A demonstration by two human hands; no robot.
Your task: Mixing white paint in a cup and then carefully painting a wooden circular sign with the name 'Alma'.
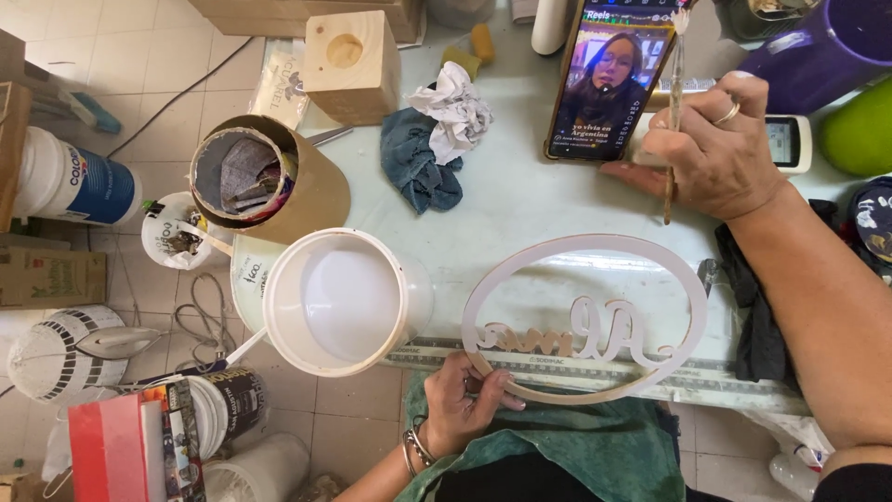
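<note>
From the head camera, your left hand (pixel 462 402) is pinching the oval wooden cutout (pixel 585 316) at its near rim — the white paint tub (pixel 336 299) sitting just left. Your right hand (pixel 717 153) is gripping a thin brush (pixel 673 112) upright beside the phone (pixel 609 79), bare tabletop (pixel 520 200) lying between both hands.

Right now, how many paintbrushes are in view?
1: the paintbrush in the right hand, by the phone. Others may be hidden in the cardboard tube.
</note>
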